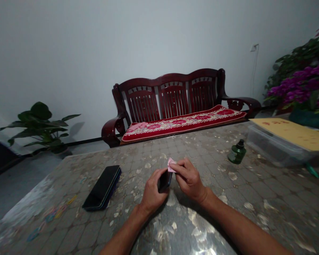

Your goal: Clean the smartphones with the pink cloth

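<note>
Near the middle of the table (pixel 138 184), my left hand (pixel 153 191) is wrapped round a small dark phone-like device (pixel 164 180), held tilted above the tabletop. My right hand (pixel 188 178) pinches a small pink cloth (pixel 171 165) against the device's upper edge. Fingers hide part of both the cloth and the device. A larger black phone or tablet (pixel 102 187) lies flat on the table to the left of my hands.
A green bottle (pixel 237 152) stands to the right, beside a clear plastic box (pixel 276 145) with a yellow sheet (pixel 295 132) on it. Colourful bands (pixel 51 214) lie at the left. Beyond the table are a wooden bench (pixel 172 95), a leafy plant (pixel 42 127) and purple flowers (pixel 305 86).
</note>
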The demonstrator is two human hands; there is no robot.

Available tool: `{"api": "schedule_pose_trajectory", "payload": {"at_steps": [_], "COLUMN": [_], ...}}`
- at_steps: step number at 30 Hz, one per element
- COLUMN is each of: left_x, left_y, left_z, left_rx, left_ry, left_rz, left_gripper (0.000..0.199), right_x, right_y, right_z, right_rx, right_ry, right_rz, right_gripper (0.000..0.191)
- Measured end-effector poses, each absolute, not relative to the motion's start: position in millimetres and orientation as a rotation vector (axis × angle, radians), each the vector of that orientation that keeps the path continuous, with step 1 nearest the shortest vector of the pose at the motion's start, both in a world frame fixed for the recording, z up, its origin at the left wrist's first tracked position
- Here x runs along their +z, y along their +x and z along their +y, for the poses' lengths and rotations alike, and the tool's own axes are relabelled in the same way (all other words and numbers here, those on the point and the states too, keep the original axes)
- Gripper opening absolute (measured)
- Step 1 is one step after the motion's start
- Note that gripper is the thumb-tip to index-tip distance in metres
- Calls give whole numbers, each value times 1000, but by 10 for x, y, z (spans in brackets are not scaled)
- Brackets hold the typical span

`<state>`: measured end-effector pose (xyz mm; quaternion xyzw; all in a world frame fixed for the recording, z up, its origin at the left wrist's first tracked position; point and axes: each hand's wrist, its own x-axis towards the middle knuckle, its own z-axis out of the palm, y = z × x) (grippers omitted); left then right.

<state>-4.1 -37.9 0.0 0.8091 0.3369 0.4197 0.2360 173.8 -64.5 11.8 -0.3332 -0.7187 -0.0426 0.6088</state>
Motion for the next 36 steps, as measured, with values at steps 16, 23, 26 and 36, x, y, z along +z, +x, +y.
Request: {"api": "schedule_pose_trajectory", "payload": {"at_steps": [16, 23, 26, 36], "left_x": [-107, -101, -88, -66], "left_y": [-99, -118, -103, -102], "left_z": [-319, -321, -326, -333], "left_rx": [1266, 1241, 1235, 1261], "left_ry": [2233, 2218, 2216, 2197], "left_rz": [850, 884, 885, 887], "left_gripper": [45, 45, 46, 40], "right_x": [174, 165, 174, 225], "right_y": [1663, 1626, 1673, 1585], "right_z": [-698, -736, -674, -801], "right_rx": [-106, -123, -98, -168], "right_ry": [-720, -653, -735, -617], "right_rz": [-1701, -1772, -1700, -1861], "right_gripper": [57, 57, 55, 58]}}
